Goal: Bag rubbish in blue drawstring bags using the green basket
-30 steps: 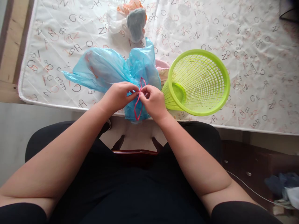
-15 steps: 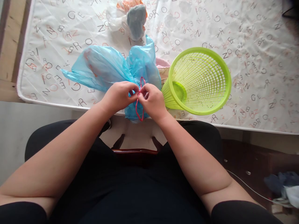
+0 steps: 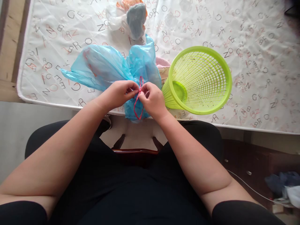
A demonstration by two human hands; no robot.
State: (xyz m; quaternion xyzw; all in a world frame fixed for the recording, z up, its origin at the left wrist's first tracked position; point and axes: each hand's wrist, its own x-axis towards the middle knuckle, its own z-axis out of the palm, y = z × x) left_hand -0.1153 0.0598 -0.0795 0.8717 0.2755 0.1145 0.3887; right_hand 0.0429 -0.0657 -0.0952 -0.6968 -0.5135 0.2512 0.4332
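Observation:
Both hands meet at a red string (image 3: 135, 109), which loops above and below the fingertips. My left hand (image 3: 123, 93) pinches it from the left, and my right hand (image 3: 152, 99) pinches it from the right. Beneath them lies a translucent blue plastic bag (image 3: 100, 64), gathered at the string, with a wide flap spread to the left and its lower end over the mattress edge. To the right of my right hand a lime-green mesh basket (image 3: 172, 97) leans with its mouth toward me. Whether the string is knotted is hidden by the fingers.
A letter-printed mattress (image 3: 253, 68) bears everything. Farther back lie a grey bundle (image 3: 136, 22) and a clear plastic bag (image 3: 114, 17) with orange in it. Something pink (image 3: 162, 62) sits behind the basket. A wooden frame (image 3: 10, 47) runs along the left.
The lower loop of the red string has swung a little to the left and opened wider. My left fingers have closed more tightly together. The bag and basket stay put.

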